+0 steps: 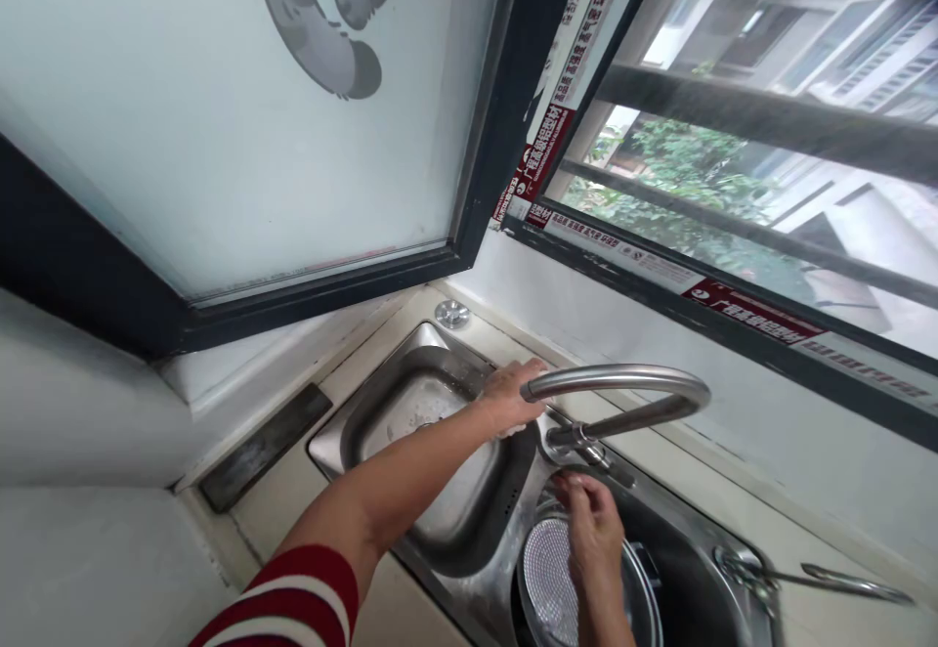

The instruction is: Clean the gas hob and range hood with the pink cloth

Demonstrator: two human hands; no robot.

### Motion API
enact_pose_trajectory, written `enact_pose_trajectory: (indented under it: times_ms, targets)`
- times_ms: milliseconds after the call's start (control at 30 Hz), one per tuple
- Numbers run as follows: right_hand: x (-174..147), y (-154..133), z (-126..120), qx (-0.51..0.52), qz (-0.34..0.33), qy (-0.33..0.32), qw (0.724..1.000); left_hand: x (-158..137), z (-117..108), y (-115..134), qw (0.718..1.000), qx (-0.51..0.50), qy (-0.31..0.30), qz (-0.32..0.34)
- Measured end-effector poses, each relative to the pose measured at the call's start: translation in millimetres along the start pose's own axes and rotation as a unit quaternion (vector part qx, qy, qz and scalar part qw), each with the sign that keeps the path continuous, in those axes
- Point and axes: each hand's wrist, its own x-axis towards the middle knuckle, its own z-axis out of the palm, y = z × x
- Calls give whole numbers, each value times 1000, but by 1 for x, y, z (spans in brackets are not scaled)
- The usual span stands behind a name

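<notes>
My left hand (509,398) reaches across the double sink to the end of the curved faucet spout (622,380). Its fingers are bent and partly hidden by the spout; a whitish bit shows under the palm, too small to name. My right hand (595,525) is over the right basin, fingers curled together near the faucet base (566,439). What those fingers hold, if anything, is hidden. Beneath that hand, a round metal pot (651,593) stands in the right basin, with a dotted, silvery round surface (549,579) showing in it.
The left basin (440,539) has wet patches on its bottom. A round metal cap (452,314) sits on the back corner of the counter. A metal rod with a chain (835,581) lies at the right basin's edge. An open frosted window panel (329,168) hangs over the left side.
</notes>
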Motion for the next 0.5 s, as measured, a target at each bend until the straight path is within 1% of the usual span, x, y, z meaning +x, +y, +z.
enact_pose_trajectory:
  times_ms: [67,133,200,233,300,367,433,500]
  targets:
    - [7,14,-20,-10,2,77,997,-9,1,14,998,46,-25,22]
    - [18,20,-33,-43,-12,121,992,-20,-3,26,990,122,-51,59]
    - [28,20,-37,-66,-14,133,989,-33,-13,34,971,204,-76,103]
    - [32,19,-35,-60,-11,135,989,-39,-19,35,959,241,-85,120]
    - [37,16,-28,-16,-8,144,989,-48,-33,34,946,284,-86,133]
    - [38,15,-21,27,-8,155,987,-56,-47,29,949,281,-77,121]
    - [34,14,-16,43,-7,156,987,-61,-55,24,966,231,-63,98]
    - [29,14,-14,45,-5,143,989,-67,-58,21,980,177,-49,78]
